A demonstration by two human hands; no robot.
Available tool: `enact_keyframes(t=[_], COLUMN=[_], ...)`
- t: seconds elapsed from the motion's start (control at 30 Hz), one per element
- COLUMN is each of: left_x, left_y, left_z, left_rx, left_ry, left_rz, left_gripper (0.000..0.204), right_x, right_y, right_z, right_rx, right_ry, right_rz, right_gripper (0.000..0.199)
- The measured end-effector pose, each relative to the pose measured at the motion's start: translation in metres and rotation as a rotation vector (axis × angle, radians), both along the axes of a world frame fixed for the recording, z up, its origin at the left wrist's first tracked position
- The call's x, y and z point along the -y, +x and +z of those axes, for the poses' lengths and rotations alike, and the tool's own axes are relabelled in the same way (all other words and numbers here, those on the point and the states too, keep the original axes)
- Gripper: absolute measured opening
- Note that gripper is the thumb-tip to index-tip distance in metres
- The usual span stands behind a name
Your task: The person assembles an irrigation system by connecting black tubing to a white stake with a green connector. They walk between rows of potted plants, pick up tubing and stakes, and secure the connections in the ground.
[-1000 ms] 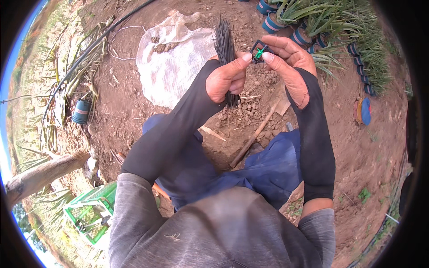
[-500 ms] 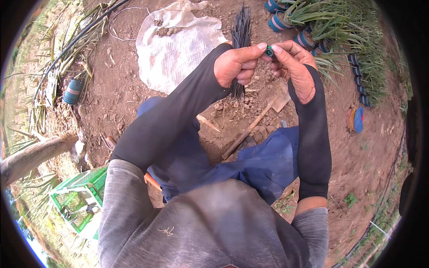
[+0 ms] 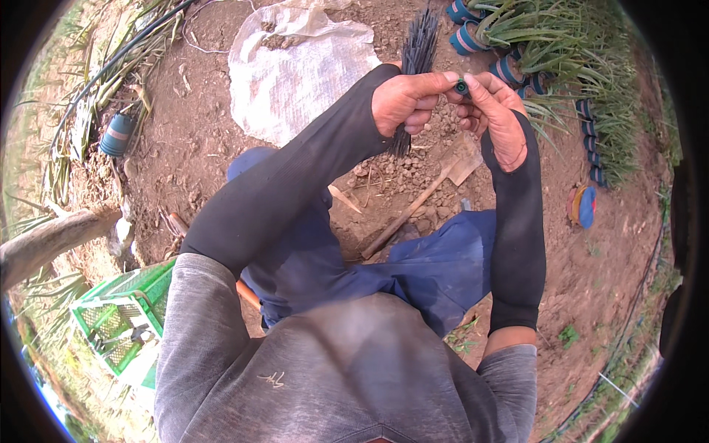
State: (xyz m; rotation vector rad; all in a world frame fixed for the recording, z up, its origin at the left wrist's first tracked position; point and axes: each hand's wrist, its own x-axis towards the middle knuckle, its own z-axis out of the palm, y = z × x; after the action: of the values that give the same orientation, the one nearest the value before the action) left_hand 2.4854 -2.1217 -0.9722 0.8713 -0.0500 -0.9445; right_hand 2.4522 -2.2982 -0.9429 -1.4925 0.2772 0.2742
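Note:
My left hand (image 3: 405,103) grips a bundle of thin black sticks (image 3: 418,44) that stands upright and pokes out above and below the fist. Its thumb and forefinger also pinch a small green and black fitting (image 3: 461,86). My right hand (image 3: 496,118) meets it from the right, with fingertips closed on the same fitting. Both forearms wear long black sleeves. Both hands are raised above bare brown soil between my knees.
A white sack (image 3: 303,66) lies on the soil at the upper left. A wooden-handled tool (image 3: 413,210) rests below the hands. Blue and orange rolls (image 3: 509,70) sit by grassy plants at the upper right. A green crate (image 3: 122,317) stands at the lower left, a log (image 3: 44,244) beside it.
Both hands have come together on the small fitting; a second ago the right hand held it apart from the left. The view has shifted so the sack and crate sit further right.

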Motion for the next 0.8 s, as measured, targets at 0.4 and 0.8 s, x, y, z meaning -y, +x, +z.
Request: enact_keyframes(t=[0.4,0.8], left_x=[0.0,-0.001], left_y=[0.0,-0.007], left_z=[-0.003,0.02], left_rx=[-0.016,0.196], left_ry=[0.0,-0.019], left_rz=[-0.057,0.143], left_gripper=[0.037,0.017], right_x=[-0.015,-0.008], right_y=[-0.004,-0.007], right_z=[0.008,0.02], right_rx=[0.318,0.519], right_ry=[-0.231,-0.081], right_rz=[-0.111,-0.06], right_gripper=[0.019,0.037])
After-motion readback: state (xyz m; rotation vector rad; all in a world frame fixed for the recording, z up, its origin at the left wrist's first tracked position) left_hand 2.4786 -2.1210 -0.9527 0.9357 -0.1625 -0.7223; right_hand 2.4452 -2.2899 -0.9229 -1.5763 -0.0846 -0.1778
